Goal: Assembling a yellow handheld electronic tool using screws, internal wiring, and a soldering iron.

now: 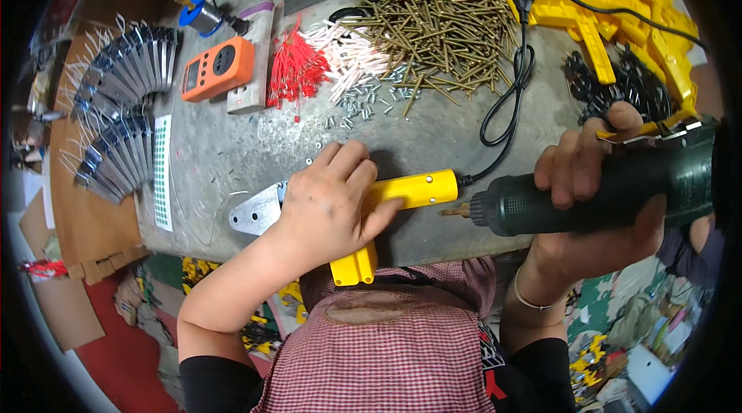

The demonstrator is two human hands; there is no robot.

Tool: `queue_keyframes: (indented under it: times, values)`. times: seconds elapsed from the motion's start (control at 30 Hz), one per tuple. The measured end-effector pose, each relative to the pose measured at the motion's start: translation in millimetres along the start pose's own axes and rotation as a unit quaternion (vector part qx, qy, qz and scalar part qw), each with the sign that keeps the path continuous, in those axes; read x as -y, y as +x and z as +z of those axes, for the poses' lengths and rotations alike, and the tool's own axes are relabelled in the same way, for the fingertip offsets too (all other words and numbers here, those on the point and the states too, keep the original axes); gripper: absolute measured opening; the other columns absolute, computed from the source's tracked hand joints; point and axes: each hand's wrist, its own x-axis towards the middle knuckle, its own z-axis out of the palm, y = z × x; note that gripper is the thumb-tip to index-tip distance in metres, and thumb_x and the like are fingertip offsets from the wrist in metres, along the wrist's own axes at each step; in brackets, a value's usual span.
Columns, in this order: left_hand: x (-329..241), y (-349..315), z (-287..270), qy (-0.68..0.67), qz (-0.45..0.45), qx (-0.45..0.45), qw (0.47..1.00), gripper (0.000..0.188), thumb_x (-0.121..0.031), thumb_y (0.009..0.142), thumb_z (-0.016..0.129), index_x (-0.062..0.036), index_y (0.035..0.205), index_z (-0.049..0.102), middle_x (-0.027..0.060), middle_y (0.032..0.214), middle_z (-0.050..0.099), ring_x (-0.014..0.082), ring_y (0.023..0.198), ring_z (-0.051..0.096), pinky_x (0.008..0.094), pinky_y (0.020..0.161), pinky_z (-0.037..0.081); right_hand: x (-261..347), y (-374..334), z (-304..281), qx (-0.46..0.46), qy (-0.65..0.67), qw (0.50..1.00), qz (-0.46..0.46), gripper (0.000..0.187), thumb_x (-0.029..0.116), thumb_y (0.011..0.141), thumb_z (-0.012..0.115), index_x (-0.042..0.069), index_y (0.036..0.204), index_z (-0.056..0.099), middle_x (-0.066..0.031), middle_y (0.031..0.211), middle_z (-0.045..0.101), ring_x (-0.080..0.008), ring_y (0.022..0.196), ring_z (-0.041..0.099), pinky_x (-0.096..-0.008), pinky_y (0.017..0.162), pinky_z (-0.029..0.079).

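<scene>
Two screw heads (430, 179) show on the handle of the yellow housing (413, 192), which sits at the near edge of the bench (255, 142), just beyond the checked apron (386, 351). Left hand (328, 192): fingers curled round the housing, metal plate (256, 213) projecting leftward. Right hand (573, 169): fingers wrapped about the dark green driver (518, 204); its bit (454, 212) points at the handle end, apart from it. Judgement: brace the housing firmly, tilt the driver until the bit stands square to a head, press lightly, keep left fingertips clear. Farther off: small silver screws (359, 100), then piled brass-coloured rods (440, 34).
</scene>
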Motion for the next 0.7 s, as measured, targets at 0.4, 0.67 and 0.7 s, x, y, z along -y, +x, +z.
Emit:
queue_keyframes:
  times: [0.4,0.67,0.7]
  values:
    - [-21,4,26,0.032,0.028,-0.042,0.998,0.025,-0.019,0.072,0.068,-0.0051,0.091,0.06,0.0054,0.081,0.057,0.0228,0.075,0.06,0.0346,0.068,0.047,-27,13,47,0.037,-0.188,0.978,-0.08,0.069,0.06,0.079,0.051,-0.001,0.114,0.049,-0.0043,0.069,0.045,-0.0144,0.056,0.045,-0.0303,0.057,0.041]
    - [-14,-2,33,-0.081,-0.007,-0.098,0.992,0.021,-0.016,0.07,0.063,-0.0052,0.088,0.059,0.0063,0.083,0.056,0.0233,0.079,0.059,0.0344,0.07,0.046,-44,17,55,0.212,-0.198,0.957,-0.014,0.069,0.063,0.077,0.07,0.005,0.102,0.042,-0.0044,0.07,0.053,-0.0137,0.053,0.05,-0.027,0.052,0.045]
    - [-16,-2,34,-0.075,-0.001,-0.11,0.991,0.021,-0.016,0.068,0.062,-0.0051,0.086,0.059,0.0074,0.083,0.056,0.0236,0.079,0.059,0.0338,0.07,0.047,-43,19,50,0.236,-0.18,0.955,-0.003,0.071,0.061,0.074,0.074,0.005,0.103,0.043,-0.0041,0.071,0.054,-0.0142,0.054,0.053,-0.0272,0.052,0.046]
